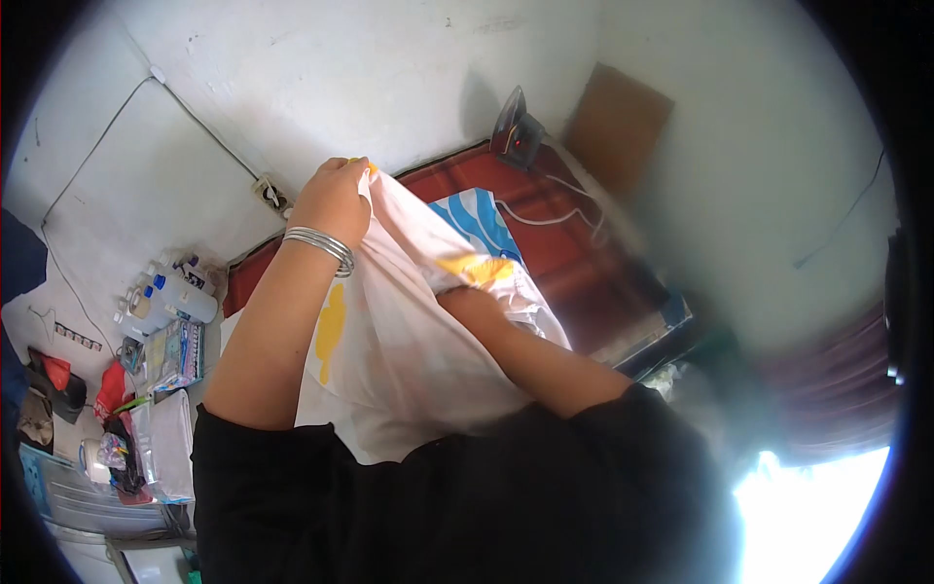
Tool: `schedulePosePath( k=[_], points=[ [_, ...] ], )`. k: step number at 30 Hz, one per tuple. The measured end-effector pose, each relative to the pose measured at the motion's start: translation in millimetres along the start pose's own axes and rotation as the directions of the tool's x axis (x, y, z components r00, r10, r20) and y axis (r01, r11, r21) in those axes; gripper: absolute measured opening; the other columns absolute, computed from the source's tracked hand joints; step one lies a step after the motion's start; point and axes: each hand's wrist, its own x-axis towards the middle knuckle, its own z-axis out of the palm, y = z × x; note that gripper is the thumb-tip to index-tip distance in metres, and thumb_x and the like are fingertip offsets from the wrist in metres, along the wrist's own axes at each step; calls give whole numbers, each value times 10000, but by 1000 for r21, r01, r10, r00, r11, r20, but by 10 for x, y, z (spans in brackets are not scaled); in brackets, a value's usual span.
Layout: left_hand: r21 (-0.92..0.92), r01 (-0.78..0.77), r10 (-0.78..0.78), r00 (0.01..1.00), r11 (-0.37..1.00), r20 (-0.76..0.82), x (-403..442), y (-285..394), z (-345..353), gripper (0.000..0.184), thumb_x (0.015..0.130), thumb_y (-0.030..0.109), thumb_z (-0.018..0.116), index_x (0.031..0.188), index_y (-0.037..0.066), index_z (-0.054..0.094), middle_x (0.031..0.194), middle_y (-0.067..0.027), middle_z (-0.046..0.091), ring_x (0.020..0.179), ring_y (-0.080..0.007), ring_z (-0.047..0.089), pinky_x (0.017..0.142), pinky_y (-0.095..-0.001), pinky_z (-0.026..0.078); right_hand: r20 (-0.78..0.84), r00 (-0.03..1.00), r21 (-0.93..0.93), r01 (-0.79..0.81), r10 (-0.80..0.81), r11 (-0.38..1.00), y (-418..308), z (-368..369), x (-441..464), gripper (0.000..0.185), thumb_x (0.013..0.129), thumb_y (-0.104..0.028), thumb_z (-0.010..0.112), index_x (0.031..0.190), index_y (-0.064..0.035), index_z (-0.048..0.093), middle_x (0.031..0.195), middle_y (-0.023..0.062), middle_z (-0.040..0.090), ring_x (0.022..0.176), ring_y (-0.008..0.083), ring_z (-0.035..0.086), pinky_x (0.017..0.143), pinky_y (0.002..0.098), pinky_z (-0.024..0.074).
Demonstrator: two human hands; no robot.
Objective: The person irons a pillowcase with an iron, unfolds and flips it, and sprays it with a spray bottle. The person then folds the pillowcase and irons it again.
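Note:
A white cloth with yellow printed patches hangs in loose folds in front of me. My left hand, with silver bangles at its wrist, is raised and closed on the cloth's upper edge. Lower and to the right, my right hand reaches in under a fold of the same cloth. Its fingers are hidden by the fabric, so its grip does not show. Behind the cloth, a blue-and-white patterned piece lies on the red checked table cover.
An iron stands on its heel at the table's far corner, its pale cord trailing over the cover. A brown board leans against the wall. Left are a wall socket, plastic bottles and stacked packets. Bright light enters lower right.

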Motion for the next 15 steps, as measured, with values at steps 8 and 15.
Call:
schedulePosePath(
  k=[8, 15],
  points=[
    [-22, -31, 30, 999, 999, -22, 53, -48, 42, 397, 746, -8, 504, 1133, 29, 583, 1129, -169, 575, 1032, -319, 553, 904, -376, 446, -6, 946, -333, -307, 323, 892, 430, 494, 89, 403, 842, -258, 566, 1182, -44, 543, 1100, 175, 588, 1038, 423, 549, 873, 645, 375],
    [-190, -80, 58, 991, 979, -120, 116, -31, 521, 382, 779, 51, 529, 1158, 23, 569, 1156, -180, 561, 1069, -311, 543, 932, -380, 436, -134, 979, -2, -154, 153, 988, 576, 701, 45, 400, 835, -225, 566, 1178, -22, 542, 1030, 183, 606, 973, 346, 584, 810, 482, 458]
  ],
)
